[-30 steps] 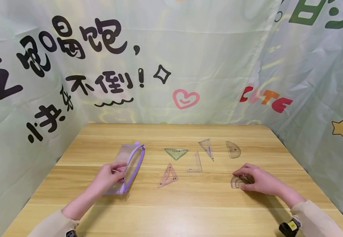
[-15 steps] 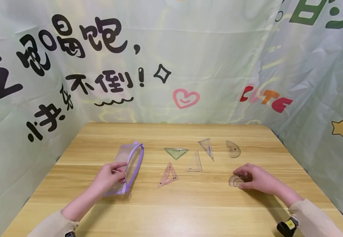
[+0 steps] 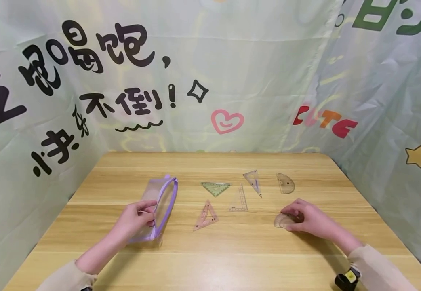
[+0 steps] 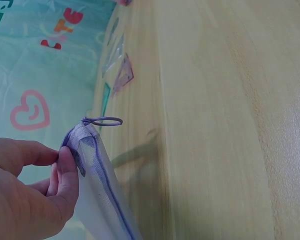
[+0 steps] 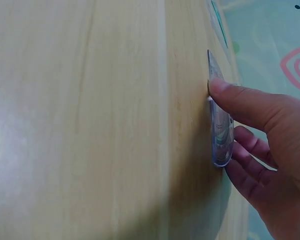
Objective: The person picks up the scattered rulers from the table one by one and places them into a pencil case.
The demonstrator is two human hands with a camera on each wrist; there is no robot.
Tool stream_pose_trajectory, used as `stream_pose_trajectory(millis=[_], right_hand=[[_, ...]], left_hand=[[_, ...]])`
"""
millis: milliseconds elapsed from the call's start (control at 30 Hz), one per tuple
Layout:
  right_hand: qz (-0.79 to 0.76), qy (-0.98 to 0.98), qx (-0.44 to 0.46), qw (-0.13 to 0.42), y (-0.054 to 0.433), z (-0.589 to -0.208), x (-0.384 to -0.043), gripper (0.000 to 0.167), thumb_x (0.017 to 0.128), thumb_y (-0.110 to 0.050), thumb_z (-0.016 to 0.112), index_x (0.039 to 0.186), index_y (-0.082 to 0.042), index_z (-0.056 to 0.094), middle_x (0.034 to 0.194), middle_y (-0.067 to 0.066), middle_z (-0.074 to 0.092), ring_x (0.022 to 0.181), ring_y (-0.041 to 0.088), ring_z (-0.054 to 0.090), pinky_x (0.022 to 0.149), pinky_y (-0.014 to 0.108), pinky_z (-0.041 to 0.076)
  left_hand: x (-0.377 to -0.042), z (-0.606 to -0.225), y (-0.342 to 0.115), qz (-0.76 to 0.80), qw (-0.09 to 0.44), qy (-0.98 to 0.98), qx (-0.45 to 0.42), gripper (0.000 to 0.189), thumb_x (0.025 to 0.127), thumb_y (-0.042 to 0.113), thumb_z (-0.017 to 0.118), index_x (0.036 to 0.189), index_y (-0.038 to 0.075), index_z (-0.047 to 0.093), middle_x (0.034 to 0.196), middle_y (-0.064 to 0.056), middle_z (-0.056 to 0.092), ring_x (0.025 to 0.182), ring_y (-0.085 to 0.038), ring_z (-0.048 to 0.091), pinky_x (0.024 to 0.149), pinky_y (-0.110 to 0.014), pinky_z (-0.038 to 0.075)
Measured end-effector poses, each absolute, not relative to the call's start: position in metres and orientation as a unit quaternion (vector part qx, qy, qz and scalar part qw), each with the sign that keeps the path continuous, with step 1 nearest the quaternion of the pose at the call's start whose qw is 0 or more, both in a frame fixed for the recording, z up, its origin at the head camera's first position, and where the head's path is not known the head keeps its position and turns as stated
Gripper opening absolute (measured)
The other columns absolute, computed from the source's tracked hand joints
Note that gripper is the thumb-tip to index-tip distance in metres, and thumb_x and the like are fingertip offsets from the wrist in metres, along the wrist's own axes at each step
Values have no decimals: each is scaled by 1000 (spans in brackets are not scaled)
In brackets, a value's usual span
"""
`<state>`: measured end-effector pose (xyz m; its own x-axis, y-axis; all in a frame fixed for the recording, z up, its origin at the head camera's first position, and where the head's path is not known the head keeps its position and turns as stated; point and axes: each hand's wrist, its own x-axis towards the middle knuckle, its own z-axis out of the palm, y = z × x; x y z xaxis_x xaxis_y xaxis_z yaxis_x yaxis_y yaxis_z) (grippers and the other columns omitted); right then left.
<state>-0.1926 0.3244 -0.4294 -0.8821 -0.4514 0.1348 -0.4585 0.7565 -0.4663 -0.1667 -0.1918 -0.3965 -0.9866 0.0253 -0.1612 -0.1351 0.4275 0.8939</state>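
On the left of the table, my left hand (image 3: 134, 218) pinches the edge of a see-through pencil pouch (image 3: 149, 190) with a purple zip. The pouch's mouth gapes open to the right, and the left wrist view shows thumb and finger on the rim of the pouch (image 4: 102, 192) by the zip end. My right hand (image 3: 311, 218) grips a clear protractor (image 3: 279, 220) between thumb and fingers, low over the right side of the table. In the right wrist view that protractor (image 5: 222, 135) appears nearly edge-on; the fingers hide part of it.
Between the hands lie a green set square (image 3: 215, 188), a pink triangle (image 3: 206, 216), a clear set square (image 3: 240, 202) and a clear triangle with a purple mark (image 3: 254, 182). Another protractor (image 3: 285, 184) lies further back. Printed cloth (image 3: 261, 81) borders the wooden table (image 3: 232, 258).
My right hand has moved a little to the left with the protractor. The left hand keeps its pinch on the pouch, almost unmoved.
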Motion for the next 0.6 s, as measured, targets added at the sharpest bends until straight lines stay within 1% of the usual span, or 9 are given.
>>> stream_pose_trajectory(millis=[133,333,600], right_hand=[[256,-939,230,1,322,-431,-195,41,75,-25,84,112,-11,71,90,-1,54,76,3,45,61,18,43],[244,-946,216,3,321,-432,-197,44,75,-23,84,114,-11,70,93,-1,59,79,3,49,64,18,46],[237,-953,189,0,315,-428,-199,47,74,-28,84,116,-12,70,81,-2,52,71,6,43,59,19,38]], left_hand=[[-166,-396,-191,534,72,842,-34,48,88,1,61,134,-9,54,94,-8,60,78,-14,62,68,-21,59],[-166,-396,-189,534,67,842,-36,46,88,0,61,133,-8,56,93,-8,61,78,-13,62,68,-21,59],[-164,-396,-189,537,63,841,-32,47,89,2,60,135,-9,53,95,-11,62,78,-14,63,68,-21,59]])
